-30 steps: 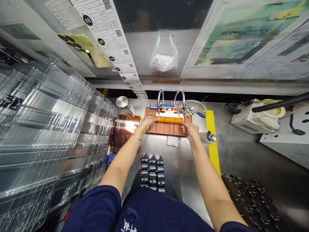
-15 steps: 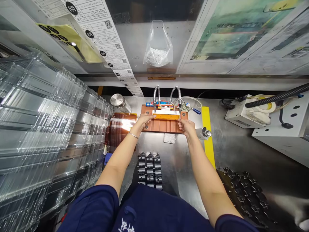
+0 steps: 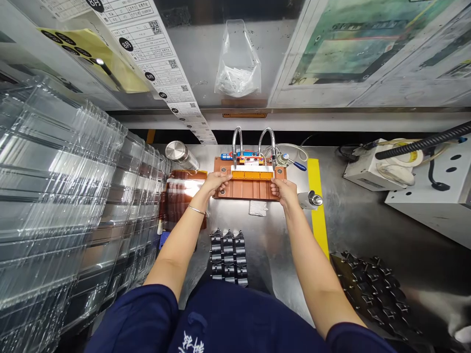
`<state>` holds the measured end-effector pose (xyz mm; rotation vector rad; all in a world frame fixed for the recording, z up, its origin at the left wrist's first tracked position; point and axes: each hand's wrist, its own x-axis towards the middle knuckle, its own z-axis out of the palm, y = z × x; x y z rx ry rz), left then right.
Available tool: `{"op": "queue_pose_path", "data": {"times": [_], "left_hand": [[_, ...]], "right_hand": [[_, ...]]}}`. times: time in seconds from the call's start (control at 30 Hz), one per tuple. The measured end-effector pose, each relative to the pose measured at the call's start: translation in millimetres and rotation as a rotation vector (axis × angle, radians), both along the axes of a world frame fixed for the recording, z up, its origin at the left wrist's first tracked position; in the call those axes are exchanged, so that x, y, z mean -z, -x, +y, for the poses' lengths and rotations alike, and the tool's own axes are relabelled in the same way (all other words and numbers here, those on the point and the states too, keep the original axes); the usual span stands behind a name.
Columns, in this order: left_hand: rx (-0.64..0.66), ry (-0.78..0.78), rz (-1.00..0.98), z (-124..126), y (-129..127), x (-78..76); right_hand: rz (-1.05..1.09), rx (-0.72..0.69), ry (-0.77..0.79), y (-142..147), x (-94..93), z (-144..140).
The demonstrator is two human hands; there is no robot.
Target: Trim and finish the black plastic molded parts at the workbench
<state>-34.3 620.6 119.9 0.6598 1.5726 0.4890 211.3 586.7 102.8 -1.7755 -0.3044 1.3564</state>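
Both hands pinched the ends of a thin orange strip (image 3: 252,175), the left hand (image 3: 217,182) at one end and the right hand (image 3: 282,190) at the other, holding it flat across the far part of a brown jig (image 3: 247,190). Just beyond the fingers, two bent metal nozzles (image 3: 272,147) pointed down at the strip's far edge. The strip looked thin and flexible; uneven pull from either hand would likely skew or buckle it off its seat, and fingertips so close to the nozzle tips could knock them out of aim. Nearer the body than the grip lay black parts (image 3: 228,255). Compared with a second earlier, both hands kept the same hold on the strip; only the camera had tilted.
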Motion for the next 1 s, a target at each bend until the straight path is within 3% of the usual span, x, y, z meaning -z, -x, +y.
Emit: {"op": "queue_pose_path", "data": {"times": [0.37, 1.0], "left_hand": [[-0.094, -0.070, 0.082, -10, -24, -2.1], [-0.087, -0.048, 0.093, -1, -17, 9.3]], "right_hand": [[-0.086, 0.029, -0.087, 7, -10.2, -4], [-0.043, 0.019, 0.017, 7, -12.4, 3]]}}
